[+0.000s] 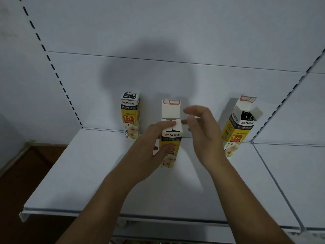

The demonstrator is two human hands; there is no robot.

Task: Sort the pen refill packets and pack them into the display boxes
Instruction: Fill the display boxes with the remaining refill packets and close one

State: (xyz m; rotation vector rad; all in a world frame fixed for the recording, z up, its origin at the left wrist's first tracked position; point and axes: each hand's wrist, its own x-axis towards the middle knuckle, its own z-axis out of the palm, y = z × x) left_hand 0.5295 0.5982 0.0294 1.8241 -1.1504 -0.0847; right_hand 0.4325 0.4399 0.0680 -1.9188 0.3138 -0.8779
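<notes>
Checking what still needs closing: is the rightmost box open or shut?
Open: the rightmost box has its top flaps raised, with dark refills visible inside.

Shelf [91, 173]: smooth, matt white painted metal, as is the back panel [158, 32]. Three display boxes [130, 115] [171, 138] [235, 131]: printed cardboard, slight sheen outside; plain matt white inside the flaps. Floor [26, 173]: dark brown, wood-like.

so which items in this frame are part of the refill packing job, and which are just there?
Job:
- middle box, top flaps up, held by left hand
- right hand at its side flap
- right box, open, dark refills showing
- left box, closed

Just there:
- white shelf
- back panel
- brown floor
</notes>
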